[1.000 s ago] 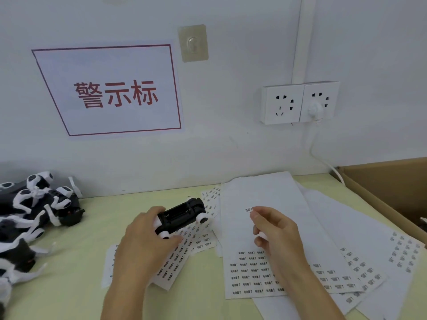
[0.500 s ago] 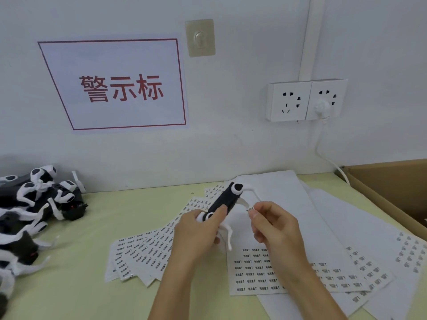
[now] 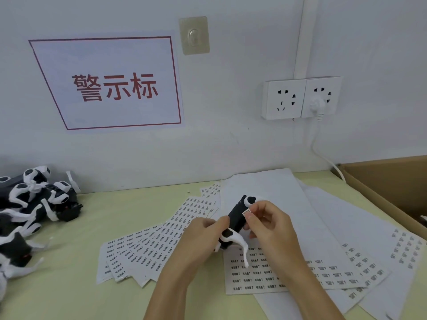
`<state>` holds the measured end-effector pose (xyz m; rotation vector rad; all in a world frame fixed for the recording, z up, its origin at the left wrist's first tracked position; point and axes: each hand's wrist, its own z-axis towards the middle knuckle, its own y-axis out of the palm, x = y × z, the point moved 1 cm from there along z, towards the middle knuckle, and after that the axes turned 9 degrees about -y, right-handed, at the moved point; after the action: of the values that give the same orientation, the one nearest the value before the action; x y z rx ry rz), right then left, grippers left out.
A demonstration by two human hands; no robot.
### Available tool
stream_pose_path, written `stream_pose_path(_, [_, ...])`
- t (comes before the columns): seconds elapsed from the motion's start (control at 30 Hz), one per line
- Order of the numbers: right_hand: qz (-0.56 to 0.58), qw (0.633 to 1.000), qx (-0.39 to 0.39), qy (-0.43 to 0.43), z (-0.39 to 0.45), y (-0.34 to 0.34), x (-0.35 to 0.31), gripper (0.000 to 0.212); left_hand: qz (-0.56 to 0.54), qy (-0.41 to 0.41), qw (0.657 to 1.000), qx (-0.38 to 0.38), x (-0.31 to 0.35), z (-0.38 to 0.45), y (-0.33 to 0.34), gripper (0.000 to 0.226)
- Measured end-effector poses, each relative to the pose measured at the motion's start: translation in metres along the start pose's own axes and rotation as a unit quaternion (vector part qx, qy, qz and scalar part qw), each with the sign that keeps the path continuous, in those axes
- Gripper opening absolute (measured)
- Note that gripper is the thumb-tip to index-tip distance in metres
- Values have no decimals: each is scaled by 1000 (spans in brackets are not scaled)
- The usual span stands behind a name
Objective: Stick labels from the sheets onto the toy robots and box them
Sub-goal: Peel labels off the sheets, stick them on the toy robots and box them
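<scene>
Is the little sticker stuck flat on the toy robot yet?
Cannot tell for sure. The right hand pinches the label right against the black toy robot, which the left hand holds tilted above the label sheets.

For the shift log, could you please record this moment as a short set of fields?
left hand: left hand grips the toy robot
right hand: right hand pinches a label at the toy's black body
label sheets: label sheets fanned on the table
waiting toys: pile of toy robots, far left
box: cardboard box, far right
</scene>
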<state>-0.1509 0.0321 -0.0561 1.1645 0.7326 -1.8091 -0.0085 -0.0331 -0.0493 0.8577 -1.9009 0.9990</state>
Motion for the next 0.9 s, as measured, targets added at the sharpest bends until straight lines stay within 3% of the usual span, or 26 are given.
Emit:
stream_pose_path(0.2, [36,999,-17,2,-1,0,-4,14,-62,28,994,-87,-4,4,1,40])
stream_pose_path(0.37, [49,998,-29,21,-1,-1,-5,13,-160,-2,985,-70,-4,7,10,42])
stream_pose_path(0.9, [19,998,-22,60,1,-8,0,23,-110,53,989,-81,1,7,14,53])
